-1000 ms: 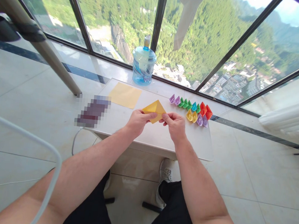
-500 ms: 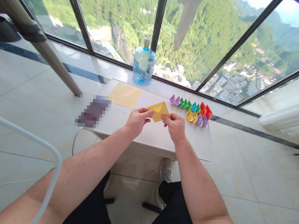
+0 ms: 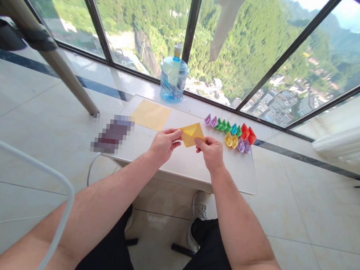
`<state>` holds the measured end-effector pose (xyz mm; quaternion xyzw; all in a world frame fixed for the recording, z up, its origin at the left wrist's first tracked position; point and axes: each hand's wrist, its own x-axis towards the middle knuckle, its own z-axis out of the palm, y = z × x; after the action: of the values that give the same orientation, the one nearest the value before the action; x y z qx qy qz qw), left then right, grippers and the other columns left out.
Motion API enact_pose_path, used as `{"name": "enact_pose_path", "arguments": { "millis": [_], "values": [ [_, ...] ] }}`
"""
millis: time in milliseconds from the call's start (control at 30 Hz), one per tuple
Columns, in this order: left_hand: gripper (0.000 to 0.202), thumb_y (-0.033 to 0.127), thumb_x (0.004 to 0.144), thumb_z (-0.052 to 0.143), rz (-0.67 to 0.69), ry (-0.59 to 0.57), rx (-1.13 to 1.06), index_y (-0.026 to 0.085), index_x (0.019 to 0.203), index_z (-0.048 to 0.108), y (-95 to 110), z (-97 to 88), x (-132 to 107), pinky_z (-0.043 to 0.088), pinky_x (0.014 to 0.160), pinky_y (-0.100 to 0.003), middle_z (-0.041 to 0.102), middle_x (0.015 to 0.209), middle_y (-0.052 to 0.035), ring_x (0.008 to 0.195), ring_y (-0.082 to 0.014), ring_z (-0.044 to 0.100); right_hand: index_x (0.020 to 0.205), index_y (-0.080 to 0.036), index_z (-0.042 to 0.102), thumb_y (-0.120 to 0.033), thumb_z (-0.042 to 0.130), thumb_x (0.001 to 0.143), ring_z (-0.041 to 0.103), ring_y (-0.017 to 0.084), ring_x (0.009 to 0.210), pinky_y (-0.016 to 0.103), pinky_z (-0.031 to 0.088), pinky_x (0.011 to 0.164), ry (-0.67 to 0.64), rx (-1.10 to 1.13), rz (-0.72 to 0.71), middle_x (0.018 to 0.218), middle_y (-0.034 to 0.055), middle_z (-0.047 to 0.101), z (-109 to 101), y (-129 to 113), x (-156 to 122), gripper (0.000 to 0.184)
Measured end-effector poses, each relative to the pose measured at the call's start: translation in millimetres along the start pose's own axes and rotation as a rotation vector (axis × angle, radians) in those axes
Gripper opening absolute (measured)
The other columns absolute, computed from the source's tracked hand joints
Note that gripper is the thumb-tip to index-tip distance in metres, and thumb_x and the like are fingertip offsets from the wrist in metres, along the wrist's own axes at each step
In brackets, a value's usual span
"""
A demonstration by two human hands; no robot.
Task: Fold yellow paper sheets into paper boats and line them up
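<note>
Two hands, one folded yellow paper (image 3: 194, 133) between them. Left hand (image 3: 163, 145): thumb and fingers pinched on the paper's left corner. Right hand (image 3: 212, 151): thumb on top near the lower right edge, fingers curled under. Paper spans the gap between both sets of fingertips, tilted, most of it just beyond the right thumb. It's over the table (image 3: 192, 169); can't tell if it touches the top.

Count of the rest: 13 small paper boats, all right of the right fingers and a bit farther out. Back row: 2 purple boats (image 3: 211, 121), 3 green boats (image 3: 224, 125), 1 blue boat (image 3: 234, 129), 1 more green, 2 red boats (image 3: 248, 134). Front row, nearest the right fingers: 2 yellow boats (image 3: 231, 140), then 2 more purple.

1 flat yellow sheet (image 3: 150, 114), beyond and left of the left fingers. 1 pixelated object (image 3: 112, 135), farther left of them. 1 water jug (image 3: 173, 81), well beyond the left fingertips, by the window.
</note>
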<state>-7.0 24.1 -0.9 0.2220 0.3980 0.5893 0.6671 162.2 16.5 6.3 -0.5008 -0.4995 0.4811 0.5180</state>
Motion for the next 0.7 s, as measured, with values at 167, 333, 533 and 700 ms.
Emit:
{"name": "enact_pose_path", "arguments": {
  "millis": [167, 333, 533, 700],
  "values": [
    [0.034, 0.030, 0.049, 0.094, 0.005, 0.014, -0.035, 0.017, 0.067, 0.069, -1, 1.2, 1, 0.041, 0.064, -0.024, 0.068, 0.072, -0.0008, 0.068, -0.0113, 0.060, 0.069, -0.018, 0.071, -0.041, 0.080, 0.070, 0.052, 0.011, 0.051, 0.025, 0.043, 0.052, 0.008, -0.036, 0.004, 0.055, -0.0018, 0.061, 1, 0, 0, 0.025],
    [0.030, 0.031, 0.054, 0.091, 0.017, 0.011, -0.021, 0.018, 0.068, 0.067, -2, 0.7, 0, 0.038, 0.062, -0.025, 0.067, 0.071, -0.0004, 0.067, -0.0114, 0.059, 0.070, -0.018, 0.070, -0.043, 0.078, 0.071, 0.053, 0.012, 0.052, 0.026, 0.044, 0.053, 0.025, -0.081, 0.003, 0.056, -0.0018, 0.062, 4, 1, -2, 0.026],
    [0.037, 0.030, 0.054, 0.092, -0.035, -0.134, 0.166, 0.016, 0.083, 0.076, -10, 1.5, -2, 0.040, 0.066, -0.028, 0.074, 0.086, -0.0059, 0.077, -0.0167, 0.064, 0.065, -0.019, 0.068, -0.045, 0.078, 0.071, 0.053, 0.012, 0.051, 0.025, 0.044, 0.052, 0.017, -0.083, 0.003, 0.054, -0.0017, 0.061, 9, 5, -4, 0.030],
    [0.039, 0.027, 0.048, 0.095, 0.010, -0.082, 0.146, 0.015, 0.080, 0.076, -13, 1.8, -2, 0.048, 0.077, -0.032, 0.075, 0.086, -0.0060, 0.082, -0.0189, 0.067, 0.062, -0.018, 0.068, -0.049, 0.086, 0.064, 0.053, 0.011, 0.049, 0.024, 0.042, 0.048, 0.033, -0.018, 0.033, 0.052, -0.0014, 0.061, 11, 8, -4, 0.036]
  ]
}}
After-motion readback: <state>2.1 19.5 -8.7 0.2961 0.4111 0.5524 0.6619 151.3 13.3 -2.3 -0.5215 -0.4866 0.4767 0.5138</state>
